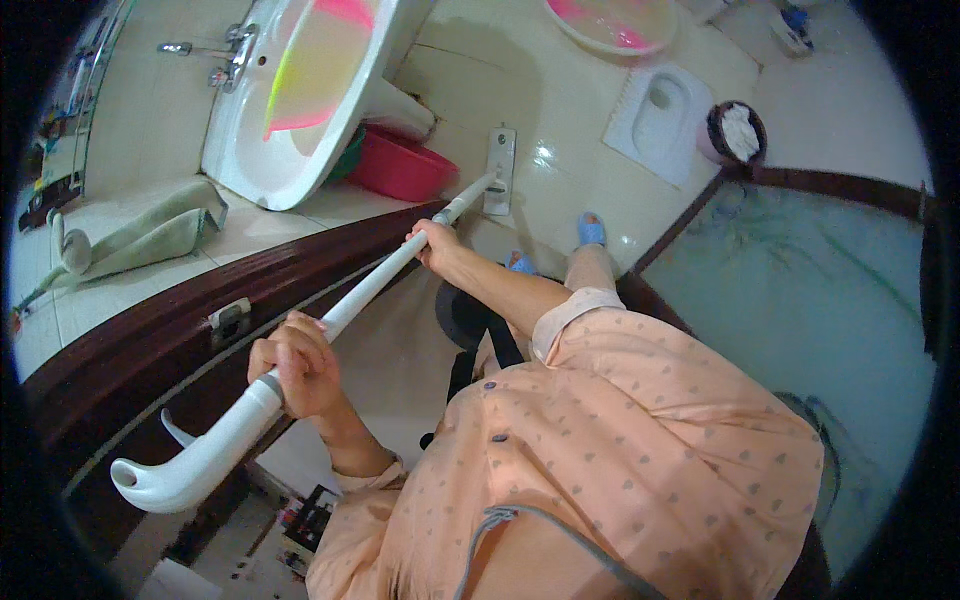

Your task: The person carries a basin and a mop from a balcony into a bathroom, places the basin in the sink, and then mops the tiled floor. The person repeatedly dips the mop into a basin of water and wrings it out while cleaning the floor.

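A white spray mop runs diagonally from the lower left to the upper middle. My left hand is closed around its pole just above the curved handle, which has a trigger lever. Farther down the pole, my right hand grips near a grey joint. The flat mop head lies on the tiled floor; its underside is hidden. Both feet wear blue slippers.
A dark door frame crosses the left. Beyond it stand a white washbasin and a red basin. A squat toilet, a bin and a large round basin are ahead; frosted glass is on the right.
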### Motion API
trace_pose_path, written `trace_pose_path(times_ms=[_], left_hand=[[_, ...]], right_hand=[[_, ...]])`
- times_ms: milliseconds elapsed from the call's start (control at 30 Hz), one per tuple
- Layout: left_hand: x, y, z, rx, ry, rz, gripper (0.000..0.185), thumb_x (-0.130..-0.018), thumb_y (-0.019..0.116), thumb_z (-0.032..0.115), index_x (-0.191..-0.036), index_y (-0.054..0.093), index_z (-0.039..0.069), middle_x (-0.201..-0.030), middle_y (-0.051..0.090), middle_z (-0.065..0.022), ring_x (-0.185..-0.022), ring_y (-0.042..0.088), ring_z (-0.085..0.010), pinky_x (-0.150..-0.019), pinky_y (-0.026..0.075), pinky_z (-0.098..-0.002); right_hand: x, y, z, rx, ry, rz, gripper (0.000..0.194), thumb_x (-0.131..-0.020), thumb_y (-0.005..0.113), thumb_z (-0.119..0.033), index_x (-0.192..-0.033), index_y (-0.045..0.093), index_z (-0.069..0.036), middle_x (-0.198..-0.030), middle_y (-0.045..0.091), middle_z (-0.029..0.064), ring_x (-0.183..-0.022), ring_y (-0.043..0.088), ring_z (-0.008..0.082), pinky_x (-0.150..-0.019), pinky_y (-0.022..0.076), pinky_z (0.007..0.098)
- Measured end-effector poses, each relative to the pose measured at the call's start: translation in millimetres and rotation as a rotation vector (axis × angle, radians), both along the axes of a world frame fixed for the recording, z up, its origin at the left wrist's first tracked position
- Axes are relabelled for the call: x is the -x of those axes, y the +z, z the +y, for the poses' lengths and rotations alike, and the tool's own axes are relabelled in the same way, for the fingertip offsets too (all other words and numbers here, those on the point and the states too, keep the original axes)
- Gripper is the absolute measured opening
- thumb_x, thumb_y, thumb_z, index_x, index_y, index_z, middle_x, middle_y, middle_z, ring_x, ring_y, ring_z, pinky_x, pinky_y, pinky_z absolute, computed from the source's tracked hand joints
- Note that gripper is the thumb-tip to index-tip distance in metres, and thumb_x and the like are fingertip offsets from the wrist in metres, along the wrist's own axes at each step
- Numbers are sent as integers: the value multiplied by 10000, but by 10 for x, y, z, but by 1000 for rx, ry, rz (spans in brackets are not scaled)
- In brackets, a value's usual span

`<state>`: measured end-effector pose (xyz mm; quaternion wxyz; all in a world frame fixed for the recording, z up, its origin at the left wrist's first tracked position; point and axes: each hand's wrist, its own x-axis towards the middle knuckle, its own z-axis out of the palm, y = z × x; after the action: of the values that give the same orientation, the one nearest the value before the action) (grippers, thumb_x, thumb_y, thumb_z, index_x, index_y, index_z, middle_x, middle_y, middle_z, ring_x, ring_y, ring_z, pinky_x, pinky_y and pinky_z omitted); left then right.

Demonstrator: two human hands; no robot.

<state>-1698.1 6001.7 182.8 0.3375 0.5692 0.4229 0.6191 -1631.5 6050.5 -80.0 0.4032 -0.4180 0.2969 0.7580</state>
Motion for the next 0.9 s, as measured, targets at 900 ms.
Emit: trace_pose_path(times_ms=[900], left_hand=[[-1417,-866,-981,326,-113,-93,76,-809,490,0,-781,428,33,-711,548,-115,-746,563,-216,-767,437,-359]], right_hand=[[-2177,-187,-873,226,-373,-453,97,-708,502,-67,-724,411,-37,-577,421,86,-463,441,220,-433,411,339]])
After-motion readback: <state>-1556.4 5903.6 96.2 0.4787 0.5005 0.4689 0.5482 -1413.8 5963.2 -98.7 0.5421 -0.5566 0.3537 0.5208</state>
